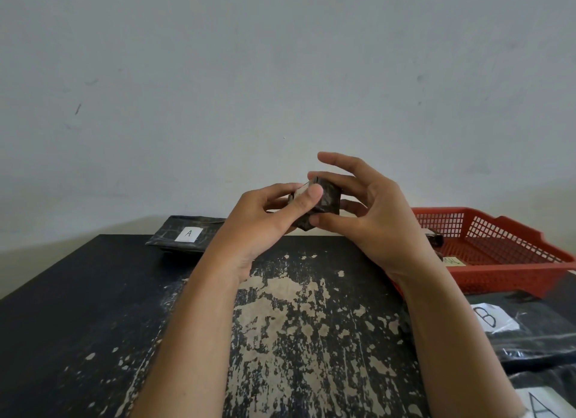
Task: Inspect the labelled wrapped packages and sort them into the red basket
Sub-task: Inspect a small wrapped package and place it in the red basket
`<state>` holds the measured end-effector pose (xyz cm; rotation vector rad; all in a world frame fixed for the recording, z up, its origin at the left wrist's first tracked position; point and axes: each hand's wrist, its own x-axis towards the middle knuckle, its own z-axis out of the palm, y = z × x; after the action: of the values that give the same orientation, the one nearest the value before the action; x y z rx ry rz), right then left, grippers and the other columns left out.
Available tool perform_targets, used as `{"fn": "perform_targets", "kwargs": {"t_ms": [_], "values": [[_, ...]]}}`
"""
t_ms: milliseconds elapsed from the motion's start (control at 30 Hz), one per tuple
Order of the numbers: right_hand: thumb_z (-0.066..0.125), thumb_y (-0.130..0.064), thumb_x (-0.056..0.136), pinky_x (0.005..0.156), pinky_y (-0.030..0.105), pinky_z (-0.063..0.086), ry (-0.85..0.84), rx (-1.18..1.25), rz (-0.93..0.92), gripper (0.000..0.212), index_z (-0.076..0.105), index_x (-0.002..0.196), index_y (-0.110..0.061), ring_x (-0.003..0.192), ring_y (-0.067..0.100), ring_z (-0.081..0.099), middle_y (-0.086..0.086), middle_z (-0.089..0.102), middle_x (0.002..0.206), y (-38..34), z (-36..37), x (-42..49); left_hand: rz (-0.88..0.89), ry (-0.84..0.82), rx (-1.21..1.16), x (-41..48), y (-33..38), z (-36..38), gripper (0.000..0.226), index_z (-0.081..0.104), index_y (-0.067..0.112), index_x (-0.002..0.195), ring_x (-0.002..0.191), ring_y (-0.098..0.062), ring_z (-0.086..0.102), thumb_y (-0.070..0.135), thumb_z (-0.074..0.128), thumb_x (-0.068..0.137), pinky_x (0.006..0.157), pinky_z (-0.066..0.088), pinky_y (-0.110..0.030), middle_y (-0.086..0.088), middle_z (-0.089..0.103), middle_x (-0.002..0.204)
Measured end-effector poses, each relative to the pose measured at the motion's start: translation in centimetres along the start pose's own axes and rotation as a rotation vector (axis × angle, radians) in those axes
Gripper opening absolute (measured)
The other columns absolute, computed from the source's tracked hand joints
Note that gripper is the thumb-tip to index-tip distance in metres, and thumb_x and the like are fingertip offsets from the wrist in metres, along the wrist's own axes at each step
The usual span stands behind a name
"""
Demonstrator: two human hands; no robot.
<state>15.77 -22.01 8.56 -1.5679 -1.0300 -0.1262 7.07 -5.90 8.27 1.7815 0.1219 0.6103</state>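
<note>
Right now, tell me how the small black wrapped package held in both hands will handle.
Probably light: the small wrapped package sits between fingertips of the left hand and right hand. Its flat faces and corners suggest it is stiff and unlikely to roll. The glossy wrap may be somewhat slippery.

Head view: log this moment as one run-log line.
step: inspect | held: small black package, raised over table | left hand: grips it | right hand: grips it | red basket: right, dark item inside | waiting: far package A, package B
</note>
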Motion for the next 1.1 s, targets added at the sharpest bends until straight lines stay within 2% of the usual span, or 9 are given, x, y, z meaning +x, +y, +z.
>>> {"fn": "perform_targets", "kwargs": {"t_ms": [67,167,300,400,500,567,667,867,1100], "values": [[0.089,-0.002,0.076,0.104,0.03,0.056,-0.018,0.008,-0.018,0.079,0.057,0.143,-0.027,0.121,0.005,0.068,-0.007,0.073,0.129,-0.03,0.03,-0.01,-0.02,0.007,-0.063,-0.07,0.1,-0.01,0.065,0.079,0.026,0.113,0.109,-0.014,0.073,0.067,0.083,0.063,0.099,0.058,-0.035,0.001,0.08,0.107],[0.089,-0.03,0.072,0.108,0.033,0.053,-0.023,0.084,-0.01,0.08,0.056,0.145,-0.034,0.129,0.003,0.062,-0.008,0.067,0.139,-0.21,0.04,-0.15,-0.035,0.019,-0.184,-0.16,0.38,-0.27,0.061,0.078,0.016,0.112,0.105,-0.017,0.075,0.05,0.078,0.061,0.093,0.06,-0.031,-0.003,0.081,0.101],[0.077,-0.057,0.075,0.114,0.041,0.049,-0.032,0.171,0.137,0.07,0.061,0.14,-0.04,0.129,0.01,0.064,-0.005,0.068,0.139,-0.31,-0.11,-0.04,-0.036,0.013,-0.247,-0.16,0.68,-0.33,0.033,0.077,0.015,0.115,0.11,-0.018,0.074,0.03,0.075,0.086,0.093,0.06,-0.03,-0.006,0.08,0.107],[0.073,-0.051,0.076,0.109,0.038,0.054,-0.092,0.238,0.209,0.066,0.064,0.138,-0.028,0.119,0.016,0.071,0.002,0.075,0.126,-0.04,-0.11,-0.03,-0.024,0.0,-0.258,-0.29,0.81,-0.22,0.036,0.075,0.014,0.12,0.111,-0.015,0.073,0.027,0.074,0.086,0.093,0.06,-0.026,-0.005,0.08,0.11],[0.073,-0.04,0.077,0.104,0.033,0.057,-0.084,0.3,0.239,0.062,0.065,0.134,-0.019,0.112,0.016,0.074,0.004,0.079,0.115,-0.13,0.01,0.0,-0.012,-0.004,-0.256,-0.34,0.78,-0.27,0.061,0.073,0.014,0.124,0.11,-0.013,0.073,0.04,0.078,0.069,0.094,0.059,-0.027,-0.003,0.079,0.111],[0.075,-0.04,0.075,0.105,0.034,0.057,-0.062,0.293,0.246,0.062,0.067,0.132,-0.019,0.112,0.016,0.074,0.004,0.08,0.113,-0.07,-0.07,0.07,-0.006,0.001,-0.24,-0.31,0.64,-0.38,0.067,0.075,0.018,0.12,0.11,-0.012,0.073,0.047,0.079,0.06,0.096,0.059,-0.03,-0.001,0.079,0.11],[0.077,-0.041,0.074,0.106,0.038,0.056,-0.052,0.268,0.248,0.06,0.069,0.13,-0.019,0.113,0.017,0.074,0.005,0.08,0.112,-0.06,-0.2,0.08,0.01,-0.014,-0.226,-0.26,0.56,-0.41,0.068,0.077,0.019,0.117,0.112,-0.013,0.072,0.054,0.077,0.059,0.098,0.057,-0.029,-0.002,0.079,0.112],[0.076,-0.042,0.075,0.104,0.036,0.057,-0.052,0.266,0.234,0.057,0.07,0.127,-0.021,0.112,0.017,0.075,0.005,0.08,0.112,-0.05,-0.19,0.0,0.019,0.019,-0.212,-0.1,0.41,-0.38,0.058,0.078,0.017,0.117,0.114,-0.014,0.072,0.045,0.078,0.066,0.097,0.057,-0.029,-0.002,0.079,0.112],[0.073,-0.05,0.073,0.097,0.033,0.061,0.039,0.296,0.244,0.052,0.076,0.117,-0.021,0.105,0.016,0.077,0.003,0.081,0.104,-0.15,0.12,-0.03,0.016,-0.046,-0.184,-0.18,0.56,-0.38,0.063,0.073,0.017,0.126,0.114,-0.011,0.071,0.04,0.084,0.068,0.097,0.057,-0.024,0.0,0.079,0.115]]}}
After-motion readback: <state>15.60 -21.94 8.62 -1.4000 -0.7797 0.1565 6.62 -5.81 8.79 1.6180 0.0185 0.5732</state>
